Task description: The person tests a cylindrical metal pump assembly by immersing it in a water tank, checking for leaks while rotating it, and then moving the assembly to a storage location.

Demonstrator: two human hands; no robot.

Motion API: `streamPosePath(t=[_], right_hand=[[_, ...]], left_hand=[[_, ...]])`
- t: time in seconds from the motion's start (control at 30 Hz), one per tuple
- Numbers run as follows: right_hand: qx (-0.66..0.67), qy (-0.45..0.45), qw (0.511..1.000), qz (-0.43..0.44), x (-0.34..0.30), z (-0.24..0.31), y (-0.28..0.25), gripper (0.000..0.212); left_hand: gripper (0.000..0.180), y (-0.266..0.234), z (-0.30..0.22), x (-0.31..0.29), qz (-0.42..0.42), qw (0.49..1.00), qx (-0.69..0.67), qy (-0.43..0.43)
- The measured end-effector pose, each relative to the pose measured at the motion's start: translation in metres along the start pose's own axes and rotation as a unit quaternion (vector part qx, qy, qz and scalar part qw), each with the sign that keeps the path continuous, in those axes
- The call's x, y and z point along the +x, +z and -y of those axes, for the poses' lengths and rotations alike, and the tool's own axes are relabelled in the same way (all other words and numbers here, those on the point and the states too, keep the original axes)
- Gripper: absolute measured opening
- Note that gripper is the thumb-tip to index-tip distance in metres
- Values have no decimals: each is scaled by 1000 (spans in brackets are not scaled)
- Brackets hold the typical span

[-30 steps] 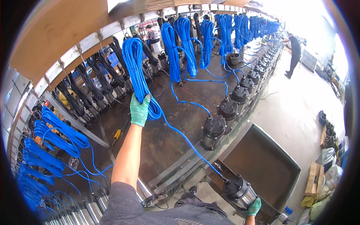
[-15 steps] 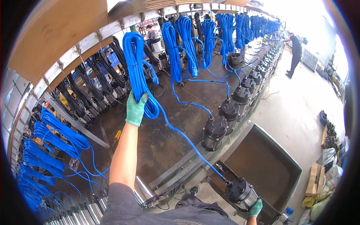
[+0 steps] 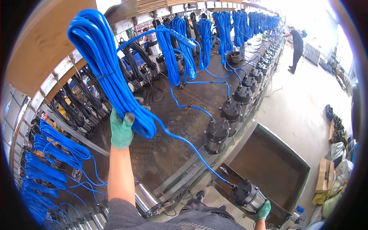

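Observation:
My left hand (image 3: 122, 129), in a green glove, is closed round the lower part of a tied blue cable coil (image 3: 105, 69). The coil leans up and to the left, and its plug end (image 3: 183, 39) sticks out to the right. From the coil a single blue cable runs down to the black top of a steel pump (image 3: 248, 195). At the lower right my gloved right hand (image 3: 263, 210) grips the bottom end of that pump, which lies tilted over the edge of a dark metal tank (image 3: 274, 165). Its fingertips are partly hidden behind the pump.
Several pumps (image 3: 217, 134) stand along the dark table's (image 3: 165, 153) right edge, their blue coils (image 3: 205, 44) hanging from an overhead rail. More blue coils (image 3: 46, 172) and steel pumps (image 3: 145, 199) are at the left. Another person (image 3: 297, 48) stands far right. Cartons and bags (image 3: 325, 176) lie on the floor.
The blue coil has come off its place by the rail, nearer to me and to the left, tilting over with my left hand. The pump in my right hand has barely moved.

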State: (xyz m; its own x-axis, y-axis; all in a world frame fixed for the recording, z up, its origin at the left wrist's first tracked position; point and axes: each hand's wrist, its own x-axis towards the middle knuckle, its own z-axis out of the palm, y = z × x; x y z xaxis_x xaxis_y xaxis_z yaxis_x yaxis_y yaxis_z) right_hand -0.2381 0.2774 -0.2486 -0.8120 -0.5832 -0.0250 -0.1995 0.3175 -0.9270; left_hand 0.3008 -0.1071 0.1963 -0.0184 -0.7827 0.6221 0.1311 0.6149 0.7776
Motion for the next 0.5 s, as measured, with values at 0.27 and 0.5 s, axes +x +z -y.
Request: streamPosePath(t=[0.27, 0.5], right_hand=[[16, 10, 1000, 11, -12, 24, 12, 45], [-134, 81, 988, 14, -12, 66, 6, 48]], left_hand=[[60, -27, 94, -120, -70, 956, 0, -286], [47, 48, 196, -200, 180, 901, 319, -234]])
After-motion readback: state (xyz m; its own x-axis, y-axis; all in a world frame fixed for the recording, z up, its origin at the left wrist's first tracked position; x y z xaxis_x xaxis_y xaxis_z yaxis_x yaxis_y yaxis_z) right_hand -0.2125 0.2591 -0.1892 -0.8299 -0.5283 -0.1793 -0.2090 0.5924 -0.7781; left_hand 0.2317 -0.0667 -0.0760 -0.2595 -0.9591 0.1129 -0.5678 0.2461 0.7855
